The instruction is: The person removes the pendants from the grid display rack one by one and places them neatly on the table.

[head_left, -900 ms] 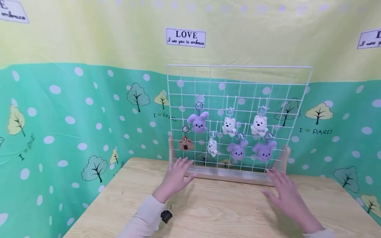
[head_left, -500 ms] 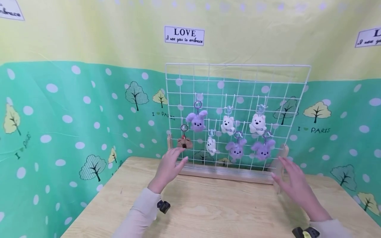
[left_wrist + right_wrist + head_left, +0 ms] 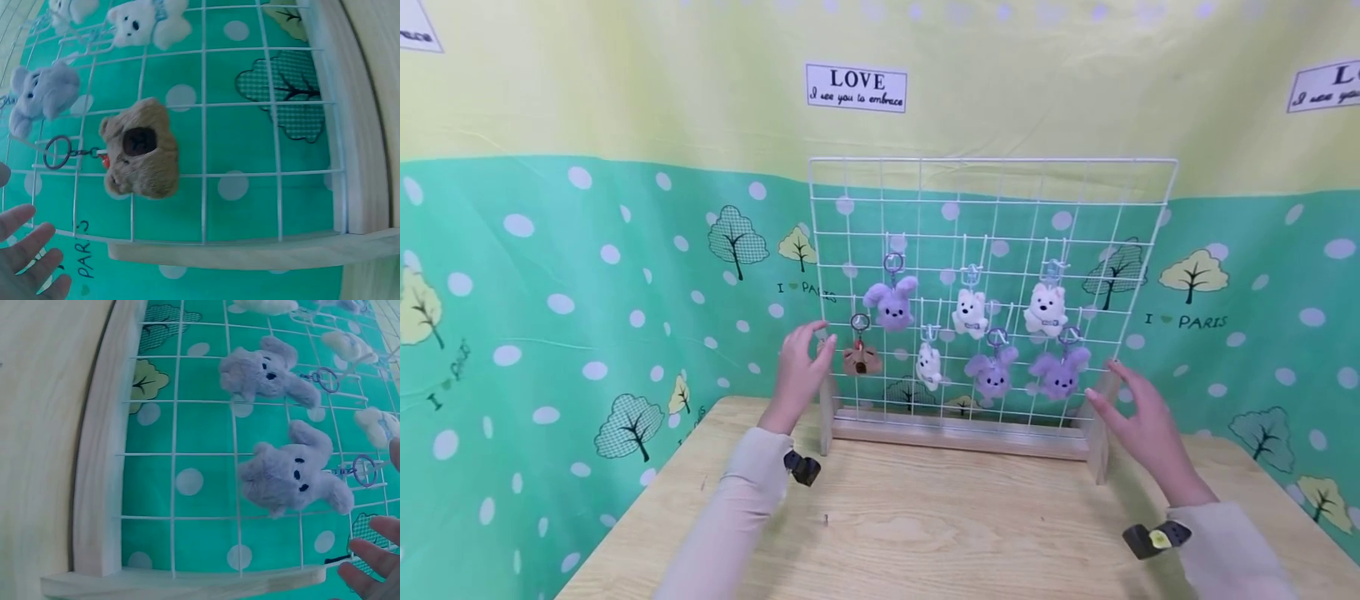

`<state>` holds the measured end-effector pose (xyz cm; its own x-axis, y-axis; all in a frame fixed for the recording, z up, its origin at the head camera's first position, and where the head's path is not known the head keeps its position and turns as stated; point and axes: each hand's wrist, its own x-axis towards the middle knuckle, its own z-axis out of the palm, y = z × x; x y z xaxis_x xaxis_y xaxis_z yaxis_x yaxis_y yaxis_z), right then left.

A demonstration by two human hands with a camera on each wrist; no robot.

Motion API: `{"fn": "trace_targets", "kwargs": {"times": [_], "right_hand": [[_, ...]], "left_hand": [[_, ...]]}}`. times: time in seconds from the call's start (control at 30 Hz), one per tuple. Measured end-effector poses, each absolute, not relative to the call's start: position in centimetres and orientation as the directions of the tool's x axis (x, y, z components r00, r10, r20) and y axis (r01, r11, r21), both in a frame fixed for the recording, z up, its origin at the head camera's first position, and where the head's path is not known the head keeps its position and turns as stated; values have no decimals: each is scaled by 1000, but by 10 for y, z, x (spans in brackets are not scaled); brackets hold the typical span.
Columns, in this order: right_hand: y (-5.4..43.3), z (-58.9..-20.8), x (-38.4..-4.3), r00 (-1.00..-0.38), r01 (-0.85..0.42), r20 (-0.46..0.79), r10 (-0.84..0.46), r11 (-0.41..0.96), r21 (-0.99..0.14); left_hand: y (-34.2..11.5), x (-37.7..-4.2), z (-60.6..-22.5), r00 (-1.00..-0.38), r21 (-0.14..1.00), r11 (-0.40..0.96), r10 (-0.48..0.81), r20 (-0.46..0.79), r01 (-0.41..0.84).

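A white wire grid rack (image 3: 992,158) in a wooden stand (image 3: 955,435) bears several plush keychains on hooks. My left hand (image 3: 799,371) is at the rack's left side, fingers spread near the grid edge and the upright. The brown bear keychain (image 3: 861,360) hangs just right of it; the left wrist view shows this bear (image 3: 142,150) apart from my fingers. On the other side, my right hand (image 3: 1146,421) is beside the right upright (image 3: 1099,433), fingertips at its top; contact is unclear. Closest to it hangs a purple bunny keychain (image 3: 1060,372). Both hands hold nothing.
Another purple bunny (image 3: 892,304) and white dog keychains (image 3: 1047,310) hang elsewhere on the grid. The wooden table (image 3: 910,525) extends in front of the stand. A patterned green and yellow curtain (image 3: 565,250) hangs close behind.
My left hand has risen and moved left, from the stand's base to the rack's left side. My right hand has moved outward and up to the right upright. The keychains hang unchanged.
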<state>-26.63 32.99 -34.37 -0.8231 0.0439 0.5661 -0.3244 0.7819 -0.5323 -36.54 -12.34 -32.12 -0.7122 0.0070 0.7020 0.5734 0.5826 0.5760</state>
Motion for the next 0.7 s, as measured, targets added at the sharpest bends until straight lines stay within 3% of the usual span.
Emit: {"fn": "trace_targets", "kwargs": {"times": [0.23, 0.5, 0.7], "right_hand": [[324, -332, -278, -818, -315, 564, 110, 735, -600], [319, -323, -291, -791, -368, 597, 137, 673, -642], [315, -317, -300, -753, -351, 615, 234, 648, -676]], "left_hand": [[-125, -376, -314, -783, 706, 506, -92, 615, 495], [-118, -389, -305, -850, 856, 299, -196, 488, 422], [-111, -395, -299, -894, 919, 160, -223, 388, 360]]}}
